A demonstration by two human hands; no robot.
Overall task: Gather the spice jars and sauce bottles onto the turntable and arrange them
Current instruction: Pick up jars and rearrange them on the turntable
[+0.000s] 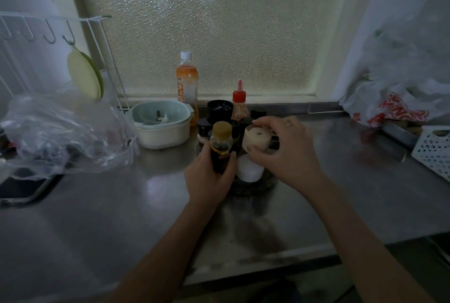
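Counts around the turntable [255, 187]

You have two hands [207, 178] on it, one dark sauce bottle [220, 148], one cream jar [257, 138], one white jar [249, 169], one red-capped bottle [239, 102] behind, one orange drink bottle [187, 78] behind-left; dark-lidded jars uncountable.

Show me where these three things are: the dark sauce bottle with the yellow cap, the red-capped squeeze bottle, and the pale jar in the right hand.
dark sauce bottle [220, 154], head view, on its dark body.
red-capped squeeze bottle [239, 96], head view, on its red cap.
pale jar [257, 138], head view, on its side wall.
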